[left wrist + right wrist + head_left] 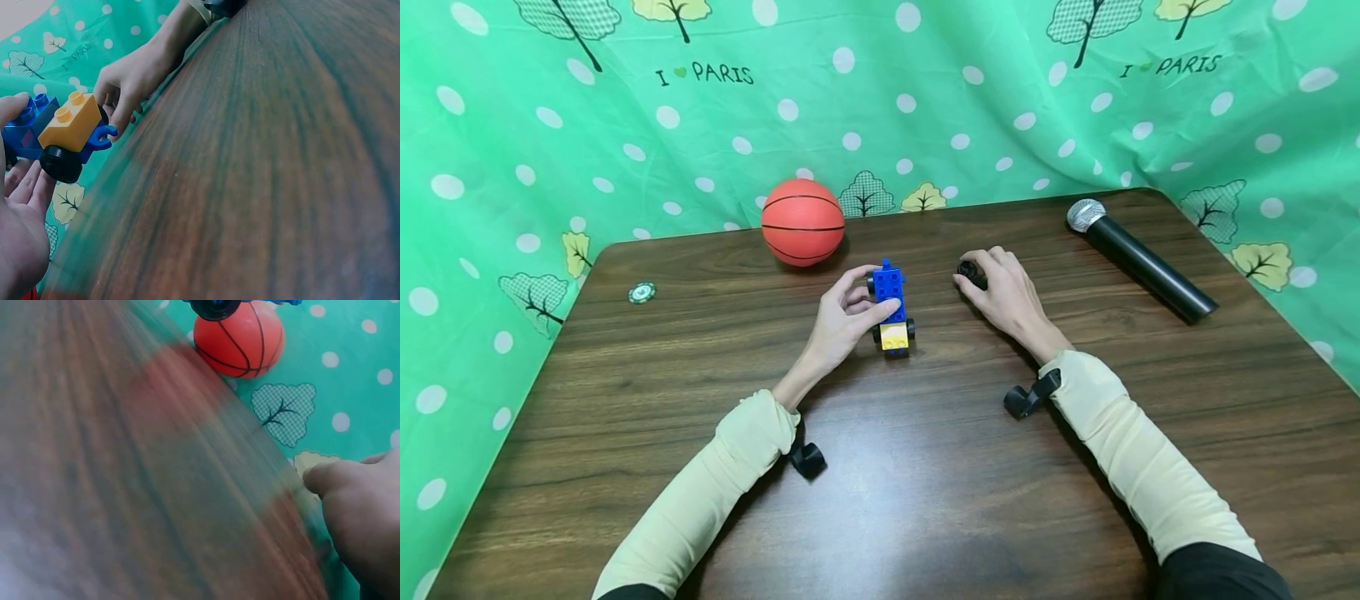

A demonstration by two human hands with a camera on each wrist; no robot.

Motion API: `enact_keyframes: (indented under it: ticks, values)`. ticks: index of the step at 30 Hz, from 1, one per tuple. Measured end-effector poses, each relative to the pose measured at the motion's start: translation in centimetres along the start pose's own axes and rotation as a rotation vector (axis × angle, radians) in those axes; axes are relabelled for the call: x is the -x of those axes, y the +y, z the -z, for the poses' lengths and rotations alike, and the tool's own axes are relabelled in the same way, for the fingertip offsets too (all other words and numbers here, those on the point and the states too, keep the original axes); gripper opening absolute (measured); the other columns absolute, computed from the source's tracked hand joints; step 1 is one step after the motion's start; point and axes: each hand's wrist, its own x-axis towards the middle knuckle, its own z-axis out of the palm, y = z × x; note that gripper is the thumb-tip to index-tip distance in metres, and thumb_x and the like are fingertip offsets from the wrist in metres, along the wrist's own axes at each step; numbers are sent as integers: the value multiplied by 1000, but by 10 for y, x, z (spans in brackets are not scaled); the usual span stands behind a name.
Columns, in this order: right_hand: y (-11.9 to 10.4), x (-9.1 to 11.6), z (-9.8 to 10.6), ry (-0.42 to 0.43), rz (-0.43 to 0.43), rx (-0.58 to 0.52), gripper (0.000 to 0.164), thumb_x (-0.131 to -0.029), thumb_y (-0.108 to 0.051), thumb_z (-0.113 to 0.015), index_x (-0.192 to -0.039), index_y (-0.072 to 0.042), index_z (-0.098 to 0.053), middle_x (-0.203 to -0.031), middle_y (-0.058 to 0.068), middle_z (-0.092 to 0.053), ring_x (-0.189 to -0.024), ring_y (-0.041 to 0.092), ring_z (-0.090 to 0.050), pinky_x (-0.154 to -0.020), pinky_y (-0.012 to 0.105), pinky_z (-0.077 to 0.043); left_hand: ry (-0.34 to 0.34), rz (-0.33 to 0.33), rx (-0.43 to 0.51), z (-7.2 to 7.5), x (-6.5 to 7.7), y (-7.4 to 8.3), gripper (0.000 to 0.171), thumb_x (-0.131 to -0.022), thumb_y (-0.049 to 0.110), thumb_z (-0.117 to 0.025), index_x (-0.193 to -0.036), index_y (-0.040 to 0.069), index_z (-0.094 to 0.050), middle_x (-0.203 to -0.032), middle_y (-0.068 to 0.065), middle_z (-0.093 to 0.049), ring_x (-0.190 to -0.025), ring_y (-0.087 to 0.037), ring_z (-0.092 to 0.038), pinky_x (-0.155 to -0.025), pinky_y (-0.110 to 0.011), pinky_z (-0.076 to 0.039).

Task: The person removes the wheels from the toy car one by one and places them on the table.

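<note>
My left hand [838, 325] grips a toy block car [891, 287] from its left side, thumb on top and fingers behind. The car has a blue studded body, a yellow block [74, 120] on its near end, black wheels [61, 164] and a blue hook [102, 137]. To the right, my right hand [1007, 292] is low over the table with thumb and fingers around a small dark round object [972, 272]. The hand covers much of this object, and its kind cannot be told. In the right wrist view only part of the right hand [365, 506] shows.
A small orange-red basketball [803, 223] sits at the table's back edge, beyond the left hand. A black microphone [1142, 258] with a silver head lies at the back right. At the far left lies a green-and-white poker chip [642, 292]. A green dotted curtain [820, 92] hangs behind the wooden table [880, 500].
</note>
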Motion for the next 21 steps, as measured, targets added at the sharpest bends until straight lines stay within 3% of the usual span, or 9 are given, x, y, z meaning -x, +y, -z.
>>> enact_keyframes:
  ticks: [5, 12, 21]
  values:
    - [4, -2, 0, -74, -21, 3, 31, -98, -23, -74, -124, -6, -70, -109, 18, -59, -99, 39, -51, -83, 54, -39, -4, 3, 5, 1, 0, -1, 52, -94, 5, -73, -143, 3, -54, -94, -7, -70, -80, -16, -68, -75, -26, -55]
    - [7, -2, 2, -142, -122, -30, 36, -101, -28, -70, -129, -5, -69, -117, 22, -55, -107, 42, -44, -87, 58, -32, -9, 2, 3, 1, 1, -1, 52, -94, 6, -73, -142, 4, -54, -92, -7, -70, -79, -16, -67, -73, -26, -54]
    - [7, -3, 3, -159, -135, -41, 38, -102, -30, -69, -131, -5, -69, -120, 22, -54, -110, 43, -43, -88, 59, -32, -12, -14, -6, 1, 0, -3, 51, -94, 5, -73, -142, 3, -54, -91, -6, -69, -79, -15, -66, -74, -26, -54]
